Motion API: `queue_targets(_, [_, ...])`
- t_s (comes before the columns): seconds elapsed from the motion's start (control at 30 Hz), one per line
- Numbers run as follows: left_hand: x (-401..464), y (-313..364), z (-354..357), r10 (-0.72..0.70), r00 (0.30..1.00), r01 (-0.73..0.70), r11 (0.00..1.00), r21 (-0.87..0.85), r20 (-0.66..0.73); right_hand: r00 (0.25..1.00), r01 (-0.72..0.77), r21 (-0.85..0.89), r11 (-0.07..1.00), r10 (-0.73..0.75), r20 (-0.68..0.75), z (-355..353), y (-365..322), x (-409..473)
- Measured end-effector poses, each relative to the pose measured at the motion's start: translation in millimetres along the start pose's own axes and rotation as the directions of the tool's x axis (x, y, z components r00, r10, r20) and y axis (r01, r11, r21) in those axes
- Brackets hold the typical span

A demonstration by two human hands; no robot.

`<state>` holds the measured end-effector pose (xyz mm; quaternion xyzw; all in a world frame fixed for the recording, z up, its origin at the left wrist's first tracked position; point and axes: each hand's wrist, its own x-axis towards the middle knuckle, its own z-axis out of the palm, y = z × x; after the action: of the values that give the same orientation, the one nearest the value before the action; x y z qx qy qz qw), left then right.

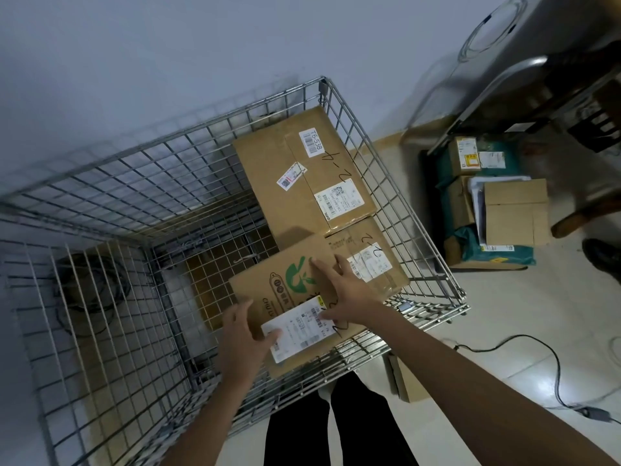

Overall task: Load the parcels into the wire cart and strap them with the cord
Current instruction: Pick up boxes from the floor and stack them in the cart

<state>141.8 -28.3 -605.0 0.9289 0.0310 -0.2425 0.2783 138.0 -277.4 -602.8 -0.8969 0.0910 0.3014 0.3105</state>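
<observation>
Both hands, left and right, rest flat with fingers spread on a brown green-logoed cardboard parcel inside the silver wire cart.

A pale blue-grey wall is filling the upper left of the view, meeting a cream tiled floor to the right. A thin black cable is trailing across those tiles, curving toward the lower right edge, where it is joining a small dark adapter block. A grey metal piece of furniture with curved tubular legs is standing against the wall in the upper right corner. A dark shoe is showing at the right edge. Black trouser legs are hanging at the bottom centre.
</observation>
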Motion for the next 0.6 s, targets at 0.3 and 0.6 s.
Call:
queue_targets(0.3, [29, 0, 12, -0.100, 0.988, 0.117, 0.982, -0.148, 0.114, 0.998, -0.063, 0.065, 0.996, 0.064, -0.010, -3, 33, 7])
queue_targets(0.6, [36, -1, 22, -0.146, 0.972, 0.166, 0.982, -0.095, 0.182, 0.994, -0.109, 0.052, 0.993, 0.109, 0.007, -2, 34, 7])
